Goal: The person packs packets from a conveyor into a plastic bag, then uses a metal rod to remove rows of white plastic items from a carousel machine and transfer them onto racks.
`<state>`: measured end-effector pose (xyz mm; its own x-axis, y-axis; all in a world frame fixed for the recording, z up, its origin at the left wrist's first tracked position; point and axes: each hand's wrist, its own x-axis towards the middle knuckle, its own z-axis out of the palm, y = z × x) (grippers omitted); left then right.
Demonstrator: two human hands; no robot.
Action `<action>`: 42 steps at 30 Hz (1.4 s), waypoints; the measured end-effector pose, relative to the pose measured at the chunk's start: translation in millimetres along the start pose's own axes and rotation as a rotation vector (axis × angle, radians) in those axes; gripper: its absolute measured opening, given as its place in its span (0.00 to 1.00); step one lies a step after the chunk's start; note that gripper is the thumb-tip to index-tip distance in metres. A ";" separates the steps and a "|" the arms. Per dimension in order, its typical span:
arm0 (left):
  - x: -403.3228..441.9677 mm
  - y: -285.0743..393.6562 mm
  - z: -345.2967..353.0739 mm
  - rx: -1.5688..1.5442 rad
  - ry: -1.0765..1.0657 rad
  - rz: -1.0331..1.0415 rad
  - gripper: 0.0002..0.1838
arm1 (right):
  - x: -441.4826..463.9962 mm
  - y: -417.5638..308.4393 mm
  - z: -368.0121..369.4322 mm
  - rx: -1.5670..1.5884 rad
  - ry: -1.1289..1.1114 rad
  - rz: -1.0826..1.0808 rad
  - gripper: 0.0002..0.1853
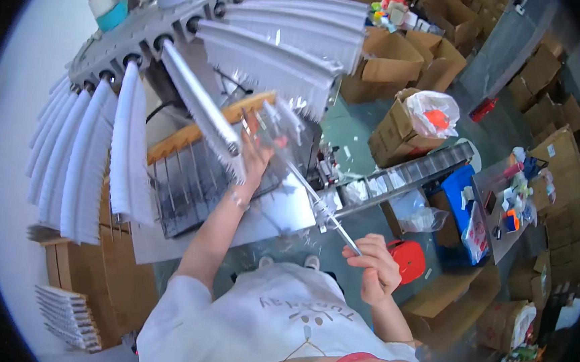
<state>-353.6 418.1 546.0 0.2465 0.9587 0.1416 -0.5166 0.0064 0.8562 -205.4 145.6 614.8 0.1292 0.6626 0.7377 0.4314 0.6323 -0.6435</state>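
While a thin metal rod (301, 180) is being held aslant in front of the white shirt (260, 313), its near end is being gripped by the right hand (375, 267), with the fingers curled around it. The far part of the rod is being met by the left hand (258, 155), which is being stretched out toward the machine. The left fingers are being blurred, so it cannot be told whether the rod is being pinched there or only touched. Between the two hands, the rod is being left bare for a long way.

Just beside the left hand, a long white strip (198, 94) with a frilly edge is being held out by the big grey machine (179, 29). More strips like it are being fanned out on both sides. Under the left arm, a dark tray (191, 194) is being edged with a brown wooden bar (172, 139), and thin sticks are being lined up in it. The shiny metal table (291, 211) is being partly covered by the tray.

Farther off, a green floor (356, 142) is being crowded by a long row of small bins (405, 175), a red stool (409, 262), a blue tub (463, 186) and many cardboard boxes (382, 63).
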 end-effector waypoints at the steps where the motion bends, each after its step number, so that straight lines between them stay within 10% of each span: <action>1: 0.6 5.8 5.4 -0.031 -0.002 -0.018 0.39 | -0.1 -2.6 2.3 -0.035 0.015 0.002 0.19; 25: 15.9 6.7 18.6 -0.174 -0.005 -0.017 0.26 | 14.9 -0.9 35.3 -0.190 0.120 0.107 0.17; 35: 7.2 12.0 11.2 0.472 -0.088 0.169 0.26 | -0.1 -1.8 16.2 -0.066 0.274 0.009 0.17; 42: -2.8 12.1 16.9 0.135 -0.105 0.074 0.24 | 2.3 -13.1 16.1 -0.140 0.240 0.079 0.17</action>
<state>-346.7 410.6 564.4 0.2998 0.9201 0.2519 -0.4235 -0.1082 0.8994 -225.1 145.3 621.6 0.3674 0.5832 0.7245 0.5286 0.5100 -0.6786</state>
